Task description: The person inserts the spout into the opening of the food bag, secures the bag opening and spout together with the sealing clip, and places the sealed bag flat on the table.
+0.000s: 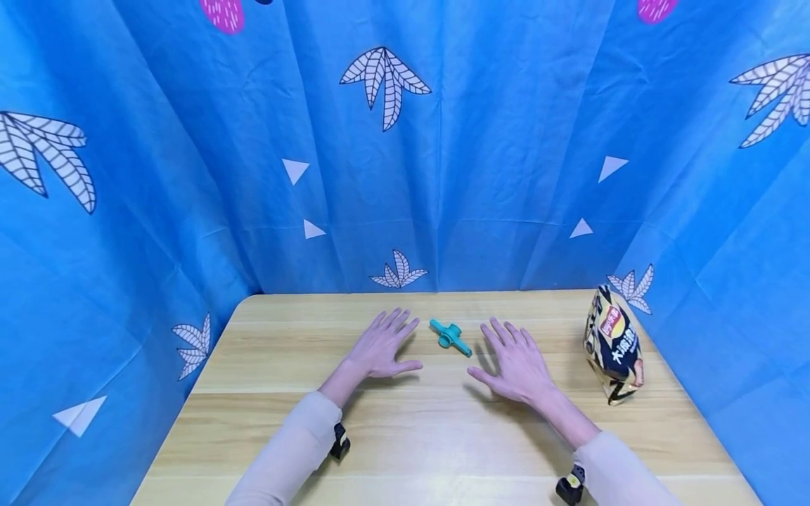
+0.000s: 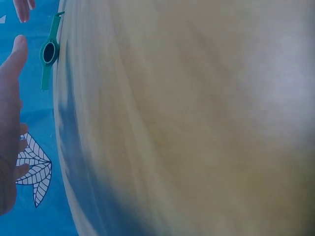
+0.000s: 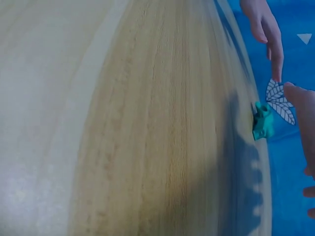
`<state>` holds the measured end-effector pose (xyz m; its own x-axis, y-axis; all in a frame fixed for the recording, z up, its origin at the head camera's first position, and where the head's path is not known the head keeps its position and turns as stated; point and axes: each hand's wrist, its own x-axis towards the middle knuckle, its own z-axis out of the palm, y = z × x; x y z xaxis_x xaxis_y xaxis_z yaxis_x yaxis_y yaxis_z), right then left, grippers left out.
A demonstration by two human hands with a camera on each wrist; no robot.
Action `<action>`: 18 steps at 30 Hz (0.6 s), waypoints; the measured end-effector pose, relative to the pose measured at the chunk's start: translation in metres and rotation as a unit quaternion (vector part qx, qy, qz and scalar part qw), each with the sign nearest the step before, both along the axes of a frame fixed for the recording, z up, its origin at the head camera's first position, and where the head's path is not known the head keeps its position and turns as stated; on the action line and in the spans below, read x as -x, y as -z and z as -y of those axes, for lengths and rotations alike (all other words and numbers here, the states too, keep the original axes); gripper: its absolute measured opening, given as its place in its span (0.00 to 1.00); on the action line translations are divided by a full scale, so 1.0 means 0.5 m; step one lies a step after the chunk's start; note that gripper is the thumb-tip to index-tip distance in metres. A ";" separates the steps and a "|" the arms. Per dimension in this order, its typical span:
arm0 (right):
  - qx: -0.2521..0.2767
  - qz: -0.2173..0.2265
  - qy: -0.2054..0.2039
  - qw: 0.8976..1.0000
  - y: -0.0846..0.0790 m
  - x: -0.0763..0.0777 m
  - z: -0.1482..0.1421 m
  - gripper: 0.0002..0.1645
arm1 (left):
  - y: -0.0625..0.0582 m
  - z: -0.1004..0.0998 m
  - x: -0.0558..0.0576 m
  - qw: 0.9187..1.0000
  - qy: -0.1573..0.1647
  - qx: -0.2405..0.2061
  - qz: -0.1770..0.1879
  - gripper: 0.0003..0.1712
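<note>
Between my two hands on the wooden table lies a teal bag-sealing clip (image 1: 451, 336), a long narrow bar with a round spout at its middle. My left hand (image 1: 382, 349) is to its left, palm down, fingers spread and holding nothing. To the right of the clip, my right hand (image 1: 515, 365) is held the same way, its thumb pointing inward. Both hands cast shadows on the tabletop. In the left wrist view the clip (image 2: 49, 52) shows a dark round opening; the right wrist view has the clip (image 3: 263, 121) near the thumb of the right hand (image 3: 306, 128).
A gold and black chip bag (image 1: 615, 344) stands at the right side of the wooden table (image 1: 418, 429). Blue curtains (image 1: 493, 140) with leaf prints hang behind the table and along both sides. A black wrist camera (image 1: 339, 441) is strapped under the left sleeve, another (image 1: 571, 485) under the right.
</note>
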<state>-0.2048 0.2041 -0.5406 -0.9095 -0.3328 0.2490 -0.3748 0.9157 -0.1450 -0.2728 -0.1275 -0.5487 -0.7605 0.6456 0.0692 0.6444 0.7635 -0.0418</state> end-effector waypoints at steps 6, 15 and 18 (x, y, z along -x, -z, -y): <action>-0.009 0.003 -0.002 1.000 0.011 0.014 0.006 0.60 | 0.004 -0.011 0.021 1.000 0.005 -0.001 0.008 0.57; -0.007 0.014 0.000 1.000 0.008 0.042 0.018 0.56 | 0.012 -0.030 0.051 1.000 -0.011 0.009 0.013 0.57; -0.014 0.022 -0.004 1.000 0.012 0.048 0.019 0.56 | 0.013 -0.039 0.058 1.000 -0.011 0.008 0.018 0.56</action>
